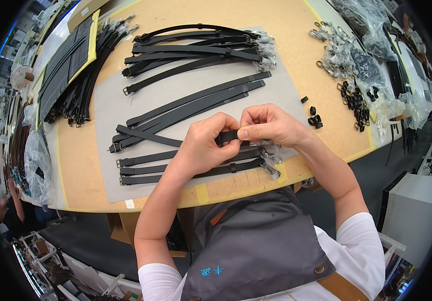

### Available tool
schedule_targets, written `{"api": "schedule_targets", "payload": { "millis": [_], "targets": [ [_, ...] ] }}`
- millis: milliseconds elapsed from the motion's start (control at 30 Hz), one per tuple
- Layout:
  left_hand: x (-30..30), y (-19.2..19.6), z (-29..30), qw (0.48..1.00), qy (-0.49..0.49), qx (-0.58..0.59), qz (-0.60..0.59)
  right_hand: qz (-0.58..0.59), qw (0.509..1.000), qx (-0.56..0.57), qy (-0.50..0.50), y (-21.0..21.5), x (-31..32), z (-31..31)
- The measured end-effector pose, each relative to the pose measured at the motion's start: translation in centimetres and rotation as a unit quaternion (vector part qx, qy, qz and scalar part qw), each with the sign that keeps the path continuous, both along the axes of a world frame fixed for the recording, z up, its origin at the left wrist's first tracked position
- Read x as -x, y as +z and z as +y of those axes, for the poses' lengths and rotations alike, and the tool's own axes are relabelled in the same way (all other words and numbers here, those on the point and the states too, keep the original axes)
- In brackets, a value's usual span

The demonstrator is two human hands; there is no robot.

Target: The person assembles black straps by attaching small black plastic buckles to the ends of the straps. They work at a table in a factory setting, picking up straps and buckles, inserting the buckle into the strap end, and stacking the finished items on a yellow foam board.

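Holding a long, flat black leather strap [227,136] between them, the left hand [203,145] and the right hand [268,125] are close together, fingertips almost touching. Both are pinched shut on the strap, just above the grey paper sheet [110,105] on the round wooden table [75,165]. What is being done to the strap is hidden by the fingers — maybe a small loop is being slid on, but that cannot be told.

To do this well, the strap should be kept flat and not twisted, and held tight by the left hand while small, gentle pushes are made by the right.

Three more black straps with metal buckles [146,170] are laid side by side under the hands. A crossed bunch of plain black straps [191,105] is laid further up. Small black loops [315,119] are found just to the right — well within reach.
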State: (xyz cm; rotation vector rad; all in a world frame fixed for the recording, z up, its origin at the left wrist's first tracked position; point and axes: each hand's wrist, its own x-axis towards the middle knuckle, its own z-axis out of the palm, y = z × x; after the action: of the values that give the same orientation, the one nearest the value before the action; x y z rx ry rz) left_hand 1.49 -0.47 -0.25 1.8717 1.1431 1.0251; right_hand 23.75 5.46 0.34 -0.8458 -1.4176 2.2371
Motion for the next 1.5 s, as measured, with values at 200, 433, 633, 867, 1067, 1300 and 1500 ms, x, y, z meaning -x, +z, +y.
{"api": "schedule_targets", "payload": {
  "millis": [200,433,633,867,1067,1300,1500],
  "targets": [
    [0.0,0.2,-0.1,1.0,-0.001,0.015,-0.005,-0.001,1.0,-0.001,-0.005,0.0,0.1,-0.1],
    [0.0,0.1,-0.1,1.0,-0.007,0.019,-0.015,-0.014,1.0,-0.001,-0.013,-0.2,0.3,-0.4],
    [0.3,1.0,-0.3,0.998,-0.034,0.046,0.003,-0.017,1.0,0.019,-0.01,0.2,0.5,-0.8],
    [0.3,0.5,-0.3,0.99,-0.081,0.073,-0.091,0.049,0.994,-0.069,-0.064,-1.6,1.7,-2.1],
    [0.7,0.7,-0.7,0.98,-0.074,0.067,-0.174,0.081,0.996,-0.022,0.021,0.3,0.8,-1.4],
    [1.1,1.5,-0.8,0.978,-0.066,0.088,-0.176,0.057,0.995,-0.02,0.074,0.7,0.0,-0.6],
    [1.0,1.3,-0.6,0.975,-0.085,0.089,-0.183,0.052,0.99,-0.128,0.036,-0.5,0.6,-1.5]
  ]
}}
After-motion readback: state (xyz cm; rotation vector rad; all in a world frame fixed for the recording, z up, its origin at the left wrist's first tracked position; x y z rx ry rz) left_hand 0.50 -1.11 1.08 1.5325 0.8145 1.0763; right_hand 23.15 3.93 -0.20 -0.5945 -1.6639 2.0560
